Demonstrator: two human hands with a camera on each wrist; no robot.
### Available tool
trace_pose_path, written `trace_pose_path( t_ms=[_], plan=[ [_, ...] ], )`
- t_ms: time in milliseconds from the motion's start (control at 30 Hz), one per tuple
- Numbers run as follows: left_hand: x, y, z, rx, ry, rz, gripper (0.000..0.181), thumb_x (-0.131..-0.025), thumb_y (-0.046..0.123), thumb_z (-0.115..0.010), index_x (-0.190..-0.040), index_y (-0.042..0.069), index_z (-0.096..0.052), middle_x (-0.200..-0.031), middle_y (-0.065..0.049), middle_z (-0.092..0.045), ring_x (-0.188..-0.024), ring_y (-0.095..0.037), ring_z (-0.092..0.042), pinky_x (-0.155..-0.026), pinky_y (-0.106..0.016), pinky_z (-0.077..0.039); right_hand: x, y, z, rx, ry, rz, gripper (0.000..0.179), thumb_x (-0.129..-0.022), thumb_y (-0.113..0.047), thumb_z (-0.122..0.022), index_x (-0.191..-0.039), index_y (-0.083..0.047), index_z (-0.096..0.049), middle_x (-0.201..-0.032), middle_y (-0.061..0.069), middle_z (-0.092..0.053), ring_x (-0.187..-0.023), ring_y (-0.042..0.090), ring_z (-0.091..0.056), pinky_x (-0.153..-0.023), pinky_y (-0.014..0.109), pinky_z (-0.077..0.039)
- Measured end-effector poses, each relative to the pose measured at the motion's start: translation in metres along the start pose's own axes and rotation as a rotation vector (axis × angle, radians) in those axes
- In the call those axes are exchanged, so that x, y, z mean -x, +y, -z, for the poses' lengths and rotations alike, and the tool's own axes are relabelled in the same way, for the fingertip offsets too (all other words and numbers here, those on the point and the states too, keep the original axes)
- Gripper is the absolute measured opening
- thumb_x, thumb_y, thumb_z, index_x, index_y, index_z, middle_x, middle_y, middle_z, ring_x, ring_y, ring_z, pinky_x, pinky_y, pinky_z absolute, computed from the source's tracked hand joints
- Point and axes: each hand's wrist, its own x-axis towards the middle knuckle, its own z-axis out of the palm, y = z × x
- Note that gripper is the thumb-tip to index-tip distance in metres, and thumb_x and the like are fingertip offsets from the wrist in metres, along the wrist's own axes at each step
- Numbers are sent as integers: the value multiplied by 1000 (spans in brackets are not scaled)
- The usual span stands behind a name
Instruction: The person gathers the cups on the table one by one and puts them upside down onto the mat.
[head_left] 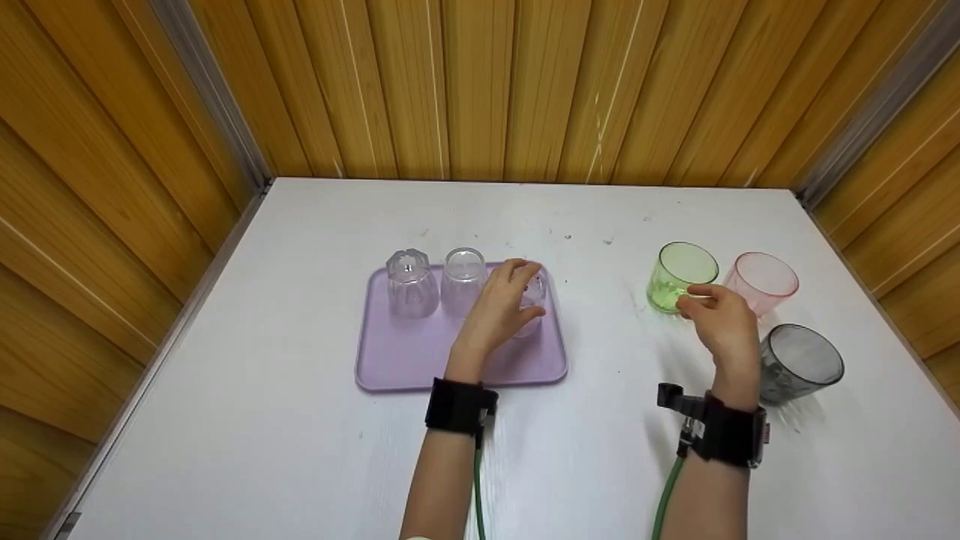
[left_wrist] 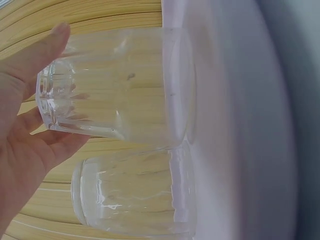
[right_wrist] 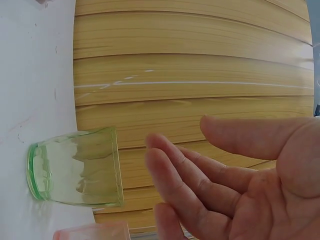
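Three clear glasses stand upside down on a purple tray (head_left: pixel 420 360). My left hand (head_left: pixel 491 307) is curved around the rightmost clear glass (left_wrist: pixel 120 85), thumb along one side near its base and fingers on the other. That glass's rim is down at the tray. Beside it stands the middle clear glass (head_left: pixel 463 281), then the left clear glass (head_left: pixel 411 289). My right hand (head_left: pixel 724 322) hovers by the green glass (head_left: pixel 682 277), which stands upright. In the right wrist view its thumb and fingers are apart with nothing between them, short of the green glass's rim.
A pink glass (head_left: pixel 763 283) stands upright behind the right hand. Nearer me, right of that wrist, is a grey glass (head_left: pixel 802 364), also upright. All rest on a white table (head_left: pixel 285 450) enclosed by wood-patterned panels (head_left: pixel 480 90). Green cables run along both forearms.
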Motion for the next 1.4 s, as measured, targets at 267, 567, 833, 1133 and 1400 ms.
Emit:
trace_pose_path(
  t_ms=[267, 567, 833, 1133, 1400],
  plan=[
    [-1, -1, -4, -9, 12, -2, 58, -78, 25, -70, -129, 12, -46, -131, -10, -43, -121, -24, -44, -104, -33, -35, 10, -1, 12, 82, 115, -23, 42, -90, -23, -50, -123, 2, -52, -110, 23, -61, -100, 35, -57, -70, 31, -42],
    [-1, -5, -9, -11, 80, -23, 57, -76, 25, -72, -125, 10, -47, -128, -14, -45, -117, -28, -46, -100, -35, -39, 21, -5, 25, 141, 186, -105, 45, -91, -26, -47, -126, 1, -50, -116, 23, -58, -105, 39, -53, -80, 47, -40],
    [-3, -6, -10, 4, 73, 49, 49, -77, 30, -70, -113, 6, -49, -127, -13, -46, -117, -27, -46, -102, -34, -38, 23, -3, 28, 153, 189, -131, 46, -92, -28, -45, -128, 1, -48, -118, 23, -57, -107, 40, -51, -80, 48, -40],
    [-3, -6, -9, 26, 52, 77, 39, -76, 32, -71, -103, 9, -54, -127, -13, -46, -115, -28, -48, -98, -35, -42, 22, 4, 33, 145, 185, -176, 48, -93, -29, -43, -130, 2, -45, -122, 24, -54, -108, 41, -49, -78, 47, -39],
    [0, -4, 0, -6, -11, 79, 44, -76, 32, -72, -113, 13, -55, -134, -14, -42, -122, -29, -43, -103, -37, -37, 21, 11, 36, 169, 222, -198, 46, -92, -27, -45, -126, 3, -49, -119, 24, -55, -108, 42, -49, -73, 45, -40]
  ],
)
